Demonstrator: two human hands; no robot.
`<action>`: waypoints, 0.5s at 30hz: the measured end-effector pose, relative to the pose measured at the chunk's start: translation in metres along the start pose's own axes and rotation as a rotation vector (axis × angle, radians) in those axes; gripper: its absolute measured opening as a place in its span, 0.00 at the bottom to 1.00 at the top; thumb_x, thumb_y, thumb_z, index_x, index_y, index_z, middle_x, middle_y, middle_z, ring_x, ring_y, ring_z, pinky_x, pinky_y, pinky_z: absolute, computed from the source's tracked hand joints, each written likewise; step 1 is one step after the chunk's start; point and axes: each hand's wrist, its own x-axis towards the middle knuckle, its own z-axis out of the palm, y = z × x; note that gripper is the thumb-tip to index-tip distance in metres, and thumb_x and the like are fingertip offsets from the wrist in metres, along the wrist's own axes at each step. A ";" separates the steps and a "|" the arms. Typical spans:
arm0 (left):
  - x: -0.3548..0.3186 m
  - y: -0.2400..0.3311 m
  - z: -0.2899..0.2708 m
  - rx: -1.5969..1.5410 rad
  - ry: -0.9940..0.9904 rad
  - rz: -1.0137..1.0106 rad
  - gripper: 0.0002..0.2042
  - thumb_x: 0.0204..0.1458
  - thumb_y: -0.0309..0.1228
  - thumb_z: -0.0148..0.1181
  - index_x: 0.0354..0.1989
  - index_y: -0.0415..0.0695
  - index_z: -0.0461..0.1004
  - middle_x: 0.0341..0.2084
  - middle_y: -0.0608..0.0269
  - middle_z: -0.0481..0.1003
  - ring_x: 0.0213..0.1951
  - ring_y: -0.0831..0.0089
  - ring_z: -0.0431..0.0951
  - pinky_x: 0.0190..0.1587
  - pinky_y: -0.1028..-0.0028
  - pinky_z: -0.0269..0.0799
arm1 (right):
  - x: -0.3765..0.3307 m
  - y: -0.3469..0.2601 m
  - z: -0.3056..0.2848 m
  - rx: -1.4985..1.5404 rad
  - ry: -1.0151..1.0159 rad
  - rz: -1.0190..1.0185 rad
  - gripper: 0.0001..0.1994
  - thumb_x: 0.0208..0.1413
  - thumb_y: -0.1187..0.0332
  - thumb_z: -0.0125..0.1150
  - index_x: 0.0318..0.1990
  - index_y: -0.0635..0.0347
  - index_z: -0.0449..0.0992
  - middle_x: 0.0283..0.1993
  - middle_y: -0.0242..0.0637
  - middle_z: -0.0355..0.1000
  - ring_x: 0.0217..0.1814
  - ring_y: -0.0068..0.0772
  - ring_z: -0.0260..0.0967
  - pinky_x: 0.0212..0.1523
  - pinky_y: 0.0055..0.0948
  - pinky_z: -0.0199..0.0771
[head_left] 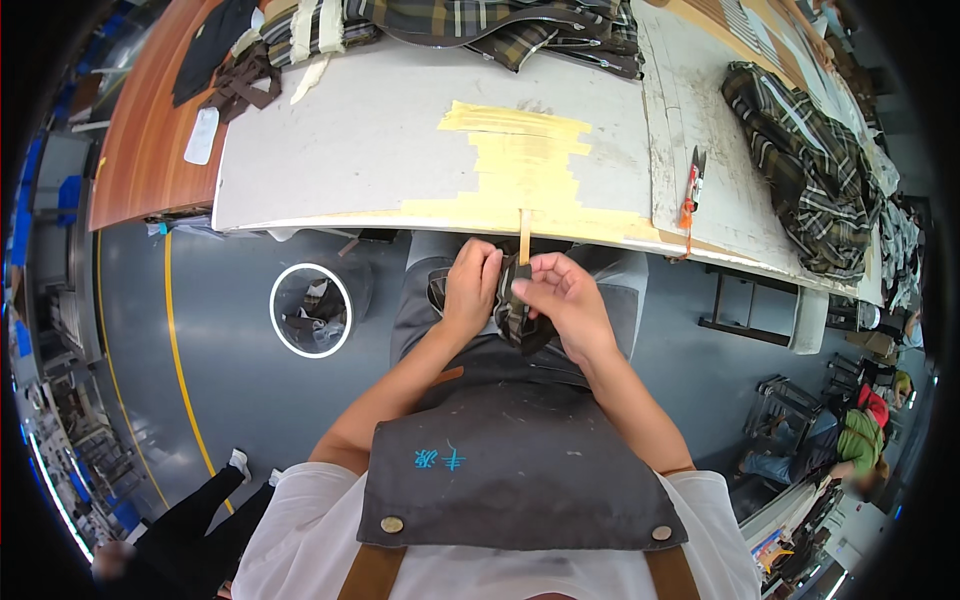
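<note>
1. The grey worktop [400, 150] ran across the far side of the station, patched near its front edge with yellowish tape [520, 160]. Plaid garments lay heaped along its back [480, 25] and at its right end [800, 170].
2. A round waste bin [311, 310] stood on the floor to the person's left, holding scraps.
3. Orange-handled snips [692, 185] lay on the worktop, well apart from both hands.
4. A thin wooden stick [524, 237] overhung the front edge, just above the hands.
5. The small plaid fabric piece [520, 320] was held below that edge, over the apron [520, 460], between the two hands, its long axis running roughly away from the body.
6. The left hand [470, 285] had its fingers closed on the piece's left edge.
7. The right hand [562, 295] pinched the upper right edge with thumb and forefinger; the remaining fingers were curled. Both hands were equally near.
</note>
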 end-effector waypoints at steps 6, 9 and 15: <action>-0.020 0.027 -0.043 0.059 -0.036 0.168 0.04 0.50 0.22 0.53 0.26 0.37 0.67 0.23 0.60 0.66 0.26 0.71 0.66 0.29 0.76 0.61 | -0.040 0.011 -0.018 -0.239 -0.129 0.042 0.09 0.44 0.76 0.63 0.30 0.64 0.68 0.26 0.28 0.66 0.25 0.13 0.61 0.26 0.14 0.63; -0.029 0.036 -0.074 -0.328 -0.518 -0.306 0.08 0.48 0.27 0.60 0.36 0.39 0.72 0.28 0.69 0.71 0.31 0.86 0.66 0.31 0.81 0.62 | -0.058 -0.008 -0.018 -0.603 -0.117 -0.130 0.06 0.42 0.77 0.62 0.26 0.64 0.69 0.22 0.30 0.65 0.22 0.13 0.61 0.22 0.17 0.61; -0.043 0.067 -0.090 -1.040 -0.754 -0.810 0.28 0.37 0.29 0.69 0.50 0.38 0.66 0.43 0.62 0.72 0.45 0.73 0.71 0.49 0.74 0.64 | -0.078 -0.049 -0.014 -0.746 -0.238 -0.405 0.07 0.39 0.81 0.59 0.28 0.63 0.71 0.22 0.31 0.65 0.22 0.20 0.62 0.22 0.21 0.63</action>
